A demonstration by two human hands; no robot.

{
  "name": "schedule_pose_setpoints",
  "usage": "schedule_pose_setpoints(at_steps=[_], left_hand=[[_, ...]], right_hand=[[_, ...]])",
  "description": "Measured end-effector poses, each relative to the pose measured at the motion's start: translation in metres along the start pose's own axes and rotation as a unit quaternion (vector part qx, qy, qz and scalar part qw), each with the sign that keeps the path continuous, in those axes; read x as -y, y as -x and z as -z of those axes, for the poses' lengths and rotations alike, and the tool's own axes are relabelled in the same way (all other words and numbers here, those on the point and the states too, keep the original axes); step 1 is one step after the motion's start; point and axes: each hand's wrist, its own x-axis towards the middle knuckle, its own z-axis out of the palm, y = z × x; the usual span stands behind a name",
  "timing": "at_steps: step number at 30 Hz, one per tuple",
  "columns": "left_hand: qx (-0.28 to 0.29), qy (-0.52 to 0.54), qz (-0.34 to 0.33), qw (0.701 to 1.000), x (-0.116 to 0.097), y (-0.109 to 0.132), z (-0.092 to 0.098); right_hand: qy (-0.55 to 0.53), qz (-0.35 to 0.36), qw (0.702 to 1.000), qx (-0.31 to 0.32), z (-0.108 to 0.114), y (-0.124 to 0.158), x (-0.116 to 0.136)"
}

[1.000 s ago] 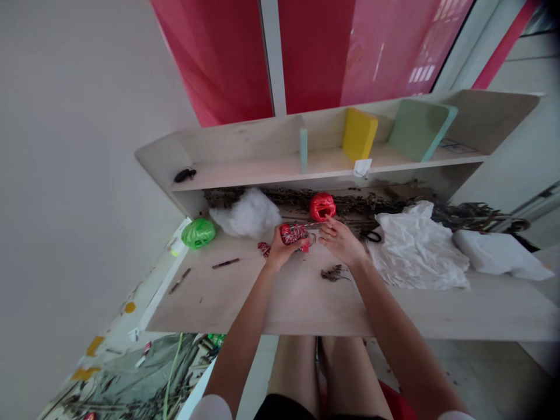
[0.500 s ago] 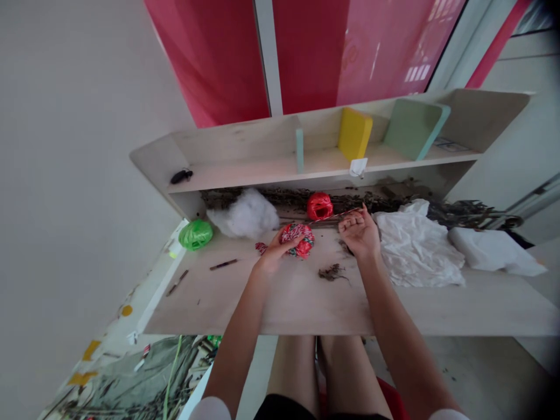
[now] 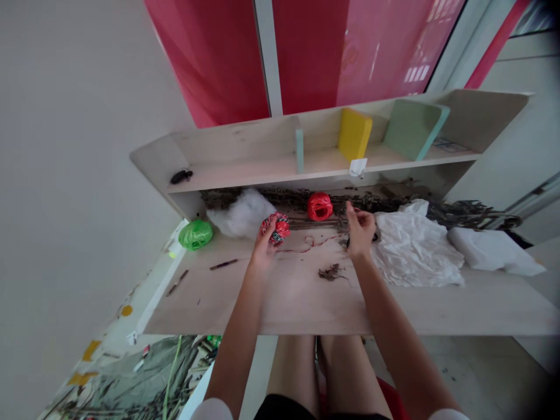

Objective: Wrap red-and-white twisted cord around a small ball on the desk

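Observation:
My left hand [image 3: 263, 245] is closed around a ball of red, white and green twine [image 3: 277, 227], raised a little over the desk top. A loose length of the twine [image 3: 301, 249] runs in slack curls across the wood toward my right hand [image 3: 360, 232]. The fingers of that hand are curled, thumb and index close together. Small dark parts show beside the palm, but what the hand holds is hidden. Just behind, between both hands, sits a roll of red plastic string [image 3: 319, 207].
Left stand white fluff [image 3: 242, 214] and a green string roll [image 3: 195, 234]. Two thin pens [image 3: 223, 264] lie nearby. A dried scrap [image 3: 331, 272] is in front. Crumpled white plastic [image 3: 417, 248] lies right. Dried stems [image 3: 385, 203] line the back beneath a shelf [image 3: 245, 173].
My left hand has moved left with the twine ball. The strand, taut between the hands before, now lies slack on the desk. My right hand has come slightly down and its fingers have curled differently.

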Motion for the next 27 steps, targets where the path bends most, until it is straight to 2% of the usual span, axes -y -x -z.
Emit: schedule_pose_setpoints(at_steps=[1,3,5,6,9,17,24,27], left_hand=[[0.002,-0.001,0.007,1.0,0.001,0.0,-0.001],[0.01,0.007,0.025,1.0,0.003,-0.001,-0.002],[0.022,0.031,0.052,0.998,0.003,-0.001,-0.003],[0.025,0.045,0.068,0.996,0.003,-0.001,-0.004],[0.024,0.066,0.108,0.992,0.004,-0.001,-0.005],[0.015,0.017,0.082,0.996,0.016,-0.003,-0.006],[-0.003,0.028,0.046,0.999,0.014,-0.003,-0.008],[-0.016,0.043,0.064,0.997,0.01,-0.002,-0.009]], right_hand=[[0.025,0.021,0.999,0.006,-0.005,0.007,-0.002],[0.057,-0.006,0.99,0.129,-0.014,0.021,-0.005],[0.07,-0.054,0.962,0.258,-0.022,0.034,-0.008],[0.077,-0.069,0.947,0.303,-0.024,0.039,-0.009],[0.075,-0.092,0.92,0.372,-0.028,0.051,-0.011],[0.088,-0.096,0.903,0.409,-0.026,0.052,-0.008],[0.037,-0.153,0.897,0.413,-0.024,0.049,-0.007],[0.016,-0.177,0.898,0.403,-0.024,0.046,-0.009]])
